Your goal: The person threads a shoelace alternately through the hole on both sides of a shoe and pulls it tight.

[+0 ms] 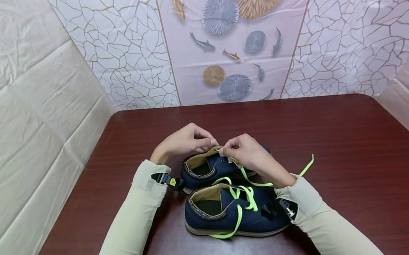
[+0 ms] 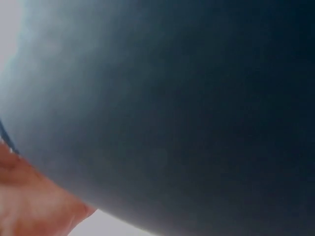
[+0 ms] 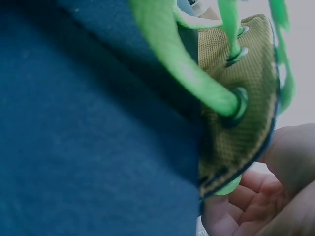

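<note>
Two navy shoes with tan linings lie side by side, toes to the right. At the far shoe (image 1: 228,168), my left hand (image 1: 187,140) pinches the raised eyelet flap with thumb and fingertips. Close beside it, my right hand (image 1: 247,152) pinches the yellow-green shoelace (image 1: 248,177) between thumb and index finger. Its loose length trails under my right wrist. The near shoe (image 1: 216,224) has a lace (image 1: 250,196) threaded through its eyelets. In the right wrist view, green lace passes through a tan-lined flap (image 3: 261,83), with my fingers beside it.
The shoes stand on a dark red-brown table (image 1: 143,130). A lace end (image 1: 308,165) sticks up right of my right wrist. Patterned sheeting (image 1: 133,47) hangs behind the table, with pale cloth (image 1: 29,136) at the left. Blurred dark blue fills most of the left wrist view.
</note>
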Motion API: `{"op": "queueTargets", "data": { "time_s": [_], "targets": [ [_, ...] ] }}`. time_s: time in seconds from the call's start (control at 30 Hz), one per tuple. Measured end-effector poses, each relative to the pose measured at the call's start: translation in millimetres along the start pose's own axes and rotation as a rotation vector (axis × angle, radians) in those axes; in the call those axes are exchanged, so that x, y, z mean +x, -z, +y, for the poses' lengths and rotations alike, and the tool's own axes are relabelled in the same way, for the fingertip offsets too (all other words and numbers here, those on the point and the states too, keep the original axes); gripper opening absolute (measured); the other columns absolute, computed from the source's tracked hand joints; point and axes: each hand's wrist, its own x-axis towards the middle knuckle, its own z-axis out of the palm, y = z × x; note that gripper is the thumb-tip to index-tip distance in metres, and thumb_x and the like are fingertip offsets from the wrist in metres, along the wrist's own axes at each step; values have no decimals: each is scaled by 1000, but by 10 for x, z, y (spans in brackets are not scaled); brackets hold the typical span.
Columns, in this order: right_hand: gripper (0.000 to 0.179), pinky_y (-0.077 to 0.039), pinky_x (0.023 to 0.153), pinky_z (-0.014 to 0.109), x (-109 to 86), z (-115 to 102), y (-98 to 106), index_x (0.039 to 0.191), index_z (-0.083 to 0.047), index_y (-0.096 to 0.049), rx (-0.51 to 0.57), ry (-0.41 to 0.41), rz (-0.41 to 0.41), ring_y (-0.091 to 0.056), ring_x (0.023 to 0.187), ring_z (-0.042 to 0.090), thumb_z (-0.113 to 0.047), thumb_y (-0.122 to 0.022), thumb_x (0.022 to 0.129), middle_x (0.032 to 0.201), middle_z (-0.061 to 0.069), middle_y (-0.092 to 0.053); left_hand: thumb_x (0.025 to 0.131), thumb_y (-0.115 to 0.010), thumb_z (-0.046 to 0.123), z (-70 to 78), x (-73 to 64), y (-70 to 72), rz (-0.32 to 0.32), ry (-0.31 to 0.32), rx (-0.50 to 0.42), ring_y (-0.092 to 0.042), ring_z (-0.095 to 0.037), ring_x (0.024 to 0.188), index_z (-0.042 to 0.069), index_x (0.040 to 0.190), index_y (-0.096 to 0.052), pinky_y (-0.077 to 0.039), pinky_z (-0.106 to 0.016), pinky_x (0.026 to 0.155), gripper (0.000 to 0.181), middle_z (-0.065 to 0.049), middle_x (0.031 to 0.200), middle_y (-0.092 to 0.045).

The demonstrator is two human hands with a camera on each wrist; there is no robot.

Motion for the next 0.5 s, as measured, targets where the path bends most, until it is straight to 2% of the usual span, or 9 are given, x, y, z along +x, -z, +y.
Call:
{"op": "queueTargets", "data": {
  "time_s": [0.13, 0.23, 0.37, 0.5],
  "targets": [
    [25, -48, 58, 30, 5, -6, -4, 105, -7, -81, -11, 30, 1, -52, 55, 15, -17, -59, 107, 103, 9, -75, 106, -64, 10, -11, -15, 14, 0, 36, 21, -67, -12, 88, 9, 112, -82, -57, -28, 82, 19, -1, 99, -75],
    [25, -47, 57, 31, -3, -5, -4, 105, -7, -81, -15, 36, -1, -51, 53, 15, -18, -59, 107, 92, 8, -71, 104, -66, 9, -11, -21, 17, -23, 45, 30, -72, -13, 101, 9, 115, -81, -59, -32, 89, 18, -2, 112, -78],
    [25, -50, 60, 31, -5, 3, -8, 104, -8, -81, -19, 21, -1, -52, 55, 15, -21, -61, 107, 83, 7, -68, 104, -68, 10, -11, -14, 15, -55, 24, 25, -71, -14, 97, 8, 112, -82, -58, -31, 87, 16, -3, 110, -79],
    [24, -53, 62, 31, -3, 5, -14, 104, -9, -82, -35, 12, 3, -54, 58, 16, -24, -64, 107, 82, 6, -68, 104, -69, 10, 1, -5, 12, -61, 7, 42, -68, -12, 89, 8, 105, -82, -55, -27, 80, 14, -2, 104, -79]
  ]
}}
